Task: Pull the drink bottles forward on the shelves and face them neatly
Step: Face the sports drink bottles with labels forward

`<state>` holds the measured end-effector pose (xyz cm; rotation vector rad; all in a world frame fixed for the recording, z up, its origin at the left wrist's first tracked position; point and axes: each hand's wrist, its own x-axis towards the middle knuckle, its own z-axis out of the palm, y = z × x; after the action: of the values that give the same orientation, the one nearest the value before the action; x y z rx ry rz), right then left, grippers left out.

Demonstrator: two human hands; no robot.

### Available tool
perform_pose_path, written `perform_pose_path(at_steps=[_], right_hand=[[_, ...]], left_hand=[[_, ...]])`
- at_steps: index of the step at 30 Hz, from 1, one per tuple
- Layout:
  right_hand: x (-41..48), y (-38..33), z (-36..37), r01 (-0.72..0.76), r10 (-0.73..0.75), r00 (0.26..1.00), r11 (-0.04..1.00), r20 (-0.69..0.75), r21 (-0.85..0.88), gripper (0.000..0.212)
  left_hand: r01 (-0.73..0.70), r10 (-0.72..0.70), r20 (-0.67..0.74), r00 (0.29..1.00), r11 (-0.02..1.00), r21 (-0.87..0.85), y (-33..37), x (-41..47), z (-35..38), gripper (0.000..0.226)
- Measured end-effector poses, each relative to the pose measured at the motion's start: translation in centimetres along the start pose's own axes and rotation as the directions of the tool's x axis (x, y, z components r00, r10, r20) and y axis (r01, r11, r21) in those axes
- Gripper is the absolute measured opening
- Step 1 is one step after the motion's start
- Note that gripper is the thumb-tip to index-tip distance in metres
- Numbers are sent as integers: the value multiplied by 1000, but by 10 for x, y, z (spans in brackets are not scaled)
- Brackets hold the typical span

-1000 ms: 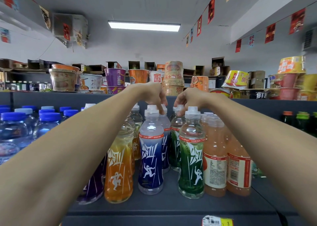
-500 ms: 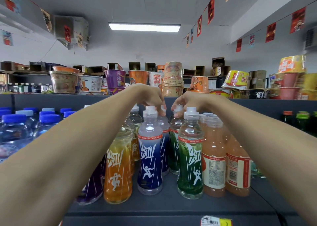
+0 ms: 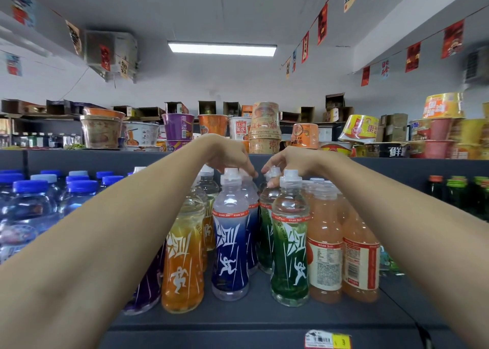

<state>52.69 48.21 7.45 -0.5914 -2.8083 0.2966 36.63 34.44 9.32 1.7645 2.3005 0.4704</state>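
Left hand (image 3: 227, 154) fingers grip the rear blue bottle (image 3: 253, 226) top — right hand (image 3: 291, 160) fingers pinch the rear green bottle (image 3: 265, 229) cap.

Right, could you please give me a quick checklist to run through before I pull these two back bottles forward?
1. Right hand pinches the rear green bottle at its cap: ok.
2. Left hand grip on the rear blue bottle: cannot tell, fingers hide the cap.
3. Front blue bottle label faces out: ok.
4. Front green bottle label faces out: ok.
5. Front row at the shelf edge: not ok, bare shelf ahead.
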Motion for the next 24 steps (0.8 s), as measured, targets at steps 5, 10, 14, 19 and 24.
perform_pose_path(at_steps=[5,10,14,19,24], right_hand=[[-11,-6,-5,0,91,962,944,-257,331,41],[-36,-23,16,95,30,880,967,-473,237,39],[-57,-31,43,88,-33,843,993,-536,78,48],[-72,-35,62,4,-65,834,994,-547,-113,37],[-79,-44,54,27,-59,878,997,-476,-74,23]], left_hand=[[-85,75,-166,983,995,-52,0,-14,-5,47],[-113,231,-349,908,938,327,-1,-32,12,44],[-126,264,-271,926,891,436,-9,-52,25,59],[-127,261,-277,925,899,419,-17,-63,37,55],[-145,269,-275,923,906,399,-16,-71,36,49]])
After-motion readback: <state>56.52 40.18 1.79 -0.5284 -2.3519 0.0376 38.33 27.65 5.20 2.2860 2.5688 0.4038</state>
